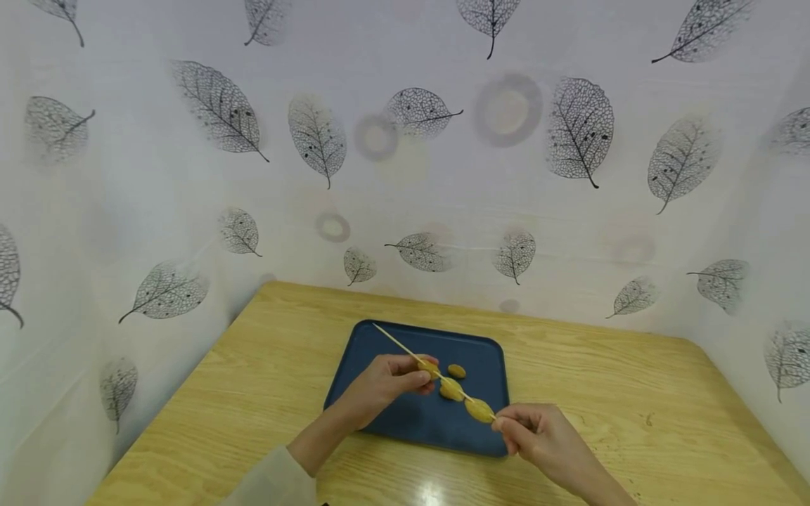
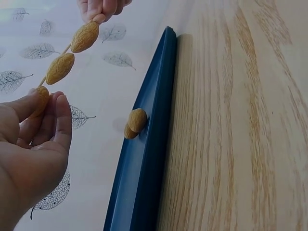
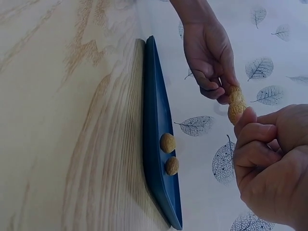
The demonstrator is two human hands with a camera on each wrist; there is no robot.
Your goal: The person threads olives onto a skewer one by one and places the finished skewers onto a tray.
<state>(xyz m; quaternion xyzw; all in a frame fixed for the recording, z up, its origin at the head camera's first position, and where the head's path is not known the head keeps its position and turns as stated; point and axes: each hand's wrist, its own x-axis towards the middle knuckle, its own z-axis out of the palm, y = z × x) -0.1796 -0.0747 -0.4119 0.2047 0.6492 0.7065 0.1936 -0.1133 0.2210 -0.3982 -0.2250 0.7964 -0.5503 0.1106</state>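
One stick (image 1: 396, 341), bare tip leftmost, slanting above tray (image 1: 363, 355) on table (image 1: 272, 351). Left hand (image 1: 384, 383), above tray, thumb and fingers pinching held fruit (image 1: 427, 369) on stick. Two loose fruits (image 1: 457, 371) lying in tray. Two threaded fruits (image 1: 479, 410) between hands. Right hand (image 1: 539, 434), by tray's near right corner, pinching stick's end. Step looks like sliding third piece along stick; next move probably calls for steady right grip, gentle left push toward others.
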